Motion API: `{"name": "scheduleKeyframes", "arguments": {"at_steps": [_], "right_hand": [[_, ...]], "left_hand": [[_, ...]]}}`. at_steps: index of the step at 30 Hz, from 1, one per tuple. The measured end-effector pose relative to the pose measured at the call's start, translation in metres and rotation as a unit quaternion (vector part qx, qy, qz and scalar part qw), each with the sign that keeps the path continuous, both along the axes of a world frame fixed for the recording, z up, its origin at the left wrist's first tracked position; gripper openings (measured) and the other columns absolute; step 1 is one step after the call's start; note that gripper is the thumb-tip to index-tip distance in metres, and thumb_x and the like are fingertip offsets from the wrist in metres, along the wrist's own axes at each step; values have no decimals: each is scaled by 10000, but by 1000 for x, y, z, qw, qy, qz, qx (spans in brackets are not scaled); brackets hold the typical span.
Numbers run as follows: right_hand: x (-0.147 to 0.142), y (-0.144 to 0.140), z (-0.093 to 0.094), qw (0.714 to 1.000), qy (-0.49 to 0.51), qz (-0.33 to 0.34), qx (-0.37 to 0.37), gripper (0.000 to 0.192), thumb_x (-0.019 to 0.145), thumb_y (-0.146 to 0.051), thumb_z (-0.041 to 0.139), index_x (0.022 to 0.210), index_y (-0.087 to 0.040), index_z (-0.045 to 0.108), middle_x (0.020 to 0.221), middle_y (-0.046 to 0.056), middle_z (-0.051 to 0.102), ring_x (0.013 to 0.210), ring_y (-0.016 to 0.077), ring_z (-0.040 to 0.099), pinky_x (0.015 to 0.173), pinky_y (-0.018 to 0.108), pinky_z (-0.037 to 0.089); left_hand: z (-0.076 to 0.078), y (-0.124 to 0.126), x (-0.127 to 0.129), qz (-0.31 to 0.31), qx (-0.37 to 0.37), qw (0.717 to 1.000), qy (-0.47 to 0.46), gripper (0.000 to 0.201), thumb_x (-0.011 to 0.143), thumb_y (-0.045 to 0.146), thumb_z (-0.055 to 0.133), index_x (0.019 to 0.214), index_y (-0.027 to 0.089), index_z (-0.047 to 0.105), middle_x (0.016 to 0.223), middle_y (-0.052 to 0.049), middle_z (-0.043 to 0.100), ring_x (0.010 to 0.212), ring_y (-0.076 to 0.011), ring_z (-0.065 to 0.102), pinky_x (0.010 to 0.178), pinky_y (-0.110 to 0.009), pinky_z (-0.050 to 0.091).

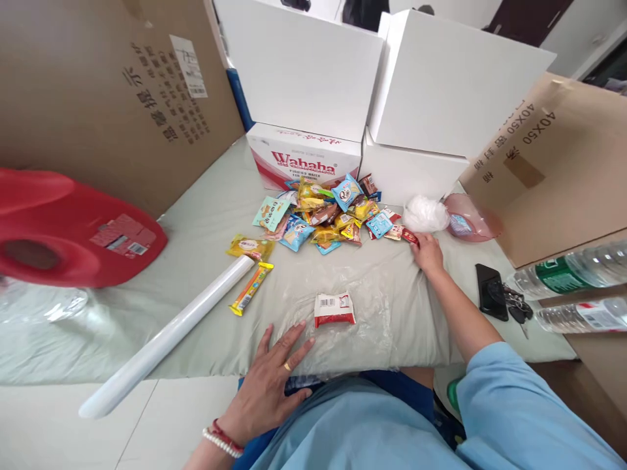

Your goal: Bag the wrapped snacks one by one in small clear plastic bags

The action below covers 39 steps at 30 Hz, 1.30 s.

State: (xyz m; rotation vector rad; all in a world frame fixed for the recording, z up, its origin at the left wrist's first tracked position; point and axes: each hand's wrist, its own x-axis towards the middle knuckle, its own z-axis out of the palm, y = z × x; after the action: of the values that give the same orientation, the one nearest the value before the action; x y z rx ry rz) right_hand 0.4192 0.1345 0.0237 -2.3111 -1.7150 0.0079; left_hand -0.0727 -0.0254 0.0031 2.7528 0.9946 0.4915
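Observation:
My left hand [272, 378] lies flat, fingers spread, on a clear plastic bag [372, 313] spread over the pale green surface. A red and white snack packet [334, 309] rests on that bag just beyond the fingertips. My right hand [427, 253] reaches forward to the right edge of a pile of wrapped snacks [326, 212] and its fingers close on a small red packet [410, 237]. A yellow packet [249, 247] and a thin orange stick packet [251, 288] lie apart, left of the pile.
A white roll [166, 339] lies diagonally at the left. A red plastic object [63, 228] sits far left. A Wahaha carton [304, 160], white boxes [441, 85] and brown cartons stand behind. At right are a pink dish [473, 219], crumpled white plastic [425, 213], phone [490, 290], keys, two water bottles [573, 274].

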Motion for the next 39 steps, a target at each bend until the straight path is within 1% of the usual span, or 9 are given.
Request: {"name": "scheduleKeyframes", "arguments": {"at_steps": [7,11,14,19,22,29,32,36,39], "right_hand": [[-32,-49,43,979,150,27,132,433,986,-446,417,1111,-154,711,974,127,711,896,268,615,841,377,479],[-106,-76,67,882,403,238,-55,430,966,-553,523,1032,-182,731,903,45,723,794,196,629,732,290,487],[-159,-77,57,829,420,338,-146,341,997,-441,522,1020,-179,738,942,33,745,849,181,656,774,274,493],[-194,-64,22,905,218,316,-185,206,983,-259,571,1102,-198,727,1014,52,748,912,187,673,799,276,470],[-187,-71,30,926,186,302,-133,258,983,-338,613,1174,-185,695,1063,83,704,929,195,661,819,293,484],[-159,-138,75,867,193,456,-63,723,864,-537,750,1477,-235,514,1271,137,664,1176,314,571,1008,462,474],[-149,-132,64,884,218,403,-88,299,988,-371,573,1204,-204,696,988,93,721,988,264,621,906,414,492],[-140,-93,37,879,333,313,-138,232,971,-341,555,1036,-185,714,947,51,721,843,190,642,766,303,492],[-142,-75,23,917,263,230,-193,190,940,-304,593,1020,-176,708,818,22,688,739,174,608,673,267,437]], "left_hand": [[-1,-1,3,14,-37,999,24,585,968,362,567,1542,374,456,1663,-85,375,1496,-312,423,1277,-622,114],[-4,-1,2,28,-39,999,11,494,993,293,510,1483,345,541,1641,-81,416,1503,-287,418,1281,-610,133],[-7,-1,1,37,-31,999,7,473,1001,219,458,1449,314,577,1626,-93,440,1495,-263,431,1274,-605,188],[-2,-4,4,63,-23,997,-41,381,994,213,493,1319,300,671,1566,-85,520,1498,-257,420,1234,-568,335],[8,-5,8,79,-17,990,-113,292,992,204,521,1205,263,712,1462,-90,613,1477,-247,444,1209,-537,396],[28,18,23,152,-75,960,-223,193,998,295,544,969,250,730,1121,-52,759,1367,-247,558,1213,-548,378],[26,40,29,217,-130,938,-239,258,994,396,530,905,241,716,1007,-48,773,1221,-252,659,1186,-544,390],[19,70,36,274,-192,911,-240,336,962,488,516,876,226,708,965,-58,766,961,-235,717,1022,-460,514],[14,82,36,321,-176,910,-193,297,915,466,554,924,205,697,917,-74,740,924,-263,696,929,-442,536]]}}
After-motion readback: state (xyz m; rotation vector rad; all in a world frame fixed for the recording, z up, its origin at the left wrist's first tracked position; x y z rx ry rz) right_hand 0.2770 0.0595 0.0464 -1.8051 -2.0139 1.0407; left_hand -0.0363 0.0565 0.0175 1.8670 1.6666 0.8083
